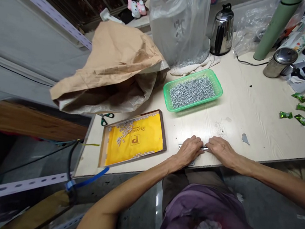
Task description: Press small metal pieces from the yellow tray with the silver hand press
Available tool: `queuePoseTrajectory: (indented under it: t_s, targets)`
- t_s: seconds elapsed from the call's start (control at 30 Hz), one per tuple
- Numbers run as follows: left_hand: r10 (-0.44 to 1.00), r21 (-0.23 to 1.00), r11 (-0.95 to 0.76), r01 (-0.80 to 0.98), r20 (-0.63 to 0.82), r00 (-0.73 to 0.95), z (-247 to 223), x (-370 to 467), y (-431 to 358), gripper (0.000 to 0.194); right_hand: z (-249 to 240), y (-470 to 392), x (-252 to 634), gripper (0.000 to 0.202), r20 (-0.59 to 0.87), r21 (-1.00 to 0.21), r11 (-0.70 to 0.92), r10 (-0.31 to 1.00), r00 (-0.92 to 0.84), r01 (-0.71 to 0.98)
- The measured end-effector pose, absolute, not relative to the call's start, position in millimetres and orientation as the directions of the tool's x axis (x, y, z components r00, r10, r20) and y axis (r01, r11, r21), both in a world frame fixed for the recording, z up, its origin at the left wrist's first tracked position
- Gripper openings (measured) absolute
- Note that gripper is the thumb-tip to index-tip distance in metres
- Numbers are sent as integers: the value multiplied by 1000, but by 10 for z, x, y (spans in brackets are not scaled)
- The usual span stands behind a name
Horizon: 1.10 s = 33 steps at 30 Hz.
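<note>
Metal strip (204,148) lies at table (248,112) edge, pinched between my left hand (189,151) and right hand (222,151). Best: keep both grips firm, strip flat; basket (192,90) beyond.

Low in the middle of the frame, the left hand (190,150) and the right hand (222,150) lie palm down side by side on the pale table (248,112), their fingertips meeting over a small metal piece (205,148) mostly hidden beneath them. Above them, near centre, sits a green basket (192,90) full of small metal parts. To the left lies a shallow tray (134,138) with a yellow sheet and scattered parts, green-handled scissors (105,118) just beside it, under a crumpled brown paper bag (114,64). A kettle (222,29) stands at the top.
</note>
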<state>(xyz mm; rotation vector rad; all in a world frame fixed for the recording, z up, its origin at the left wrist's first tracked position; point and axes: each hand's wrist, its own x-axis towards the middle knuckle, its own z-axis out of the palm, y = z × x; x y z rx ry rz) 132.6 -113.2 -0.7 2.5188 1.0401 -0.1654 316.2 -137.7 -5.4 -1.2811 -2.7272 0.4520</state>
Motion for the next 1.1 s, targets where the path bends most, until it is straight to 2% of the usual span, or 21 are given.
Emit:
queuePoseTrajectory:
  t_s: [0.1,0.2,0.3,0.47,0.53,0.6,0.67,0.77,0.93,1.03,1.1]
  targets:
    - [707,334,-619,711,-158,689,-62,1302,-1222,20,-3,-1367,3213,12,-17,-294,583,789,-614,757]
    - [757,340,-619,708,19,653,-188,1280,-1423,34,56,-1280,3303,36,-20,-332,609,759,-651,720]
    - [720,360,-675,644,129,682,-353,1293,-1674,32,62,-1101,3360,21,-48,-347,608,749,-661,714]
    - [713,406,-679,612,166,681,-468,1374,-1894,35,71,-770,3219,22,-80,-221,530,827,-557,819]
    - [728,420,-665,618,180,661,-453,1395,-1900,34,124,-748,3061,20,-47,-165,561,817,-574,812]
    - [736,439,-651,619,168,655,-449,1407,-1895,34,182,-813,2855,18,-18,-176,678,722,-691,713]
    - [730,445,-648,618,132,671,-480,1417,-1900,32,209,-920,2638,16,-4,-246,815,540,-842,524]
    - [715,430,-660,616,108,691,-586,1440,-1925,31,139,-1038,2369,14,23,-266,905,351,-936,333]
    - [742,375,-648,663,112,661,-691,1487,-1928,35,-149,-1002,2029,20,56,-219,953,228,-972,211]
    - [732,340,-660,670,89,675,-598,1487,-1907,36,-142,-921,1906,24,116,-240,953,217,-969,185]
    - [700,344,-693,634,108,706,-478,1436,-1881,37,2,-810,1935,25,205,-263,949,232,-951,175]
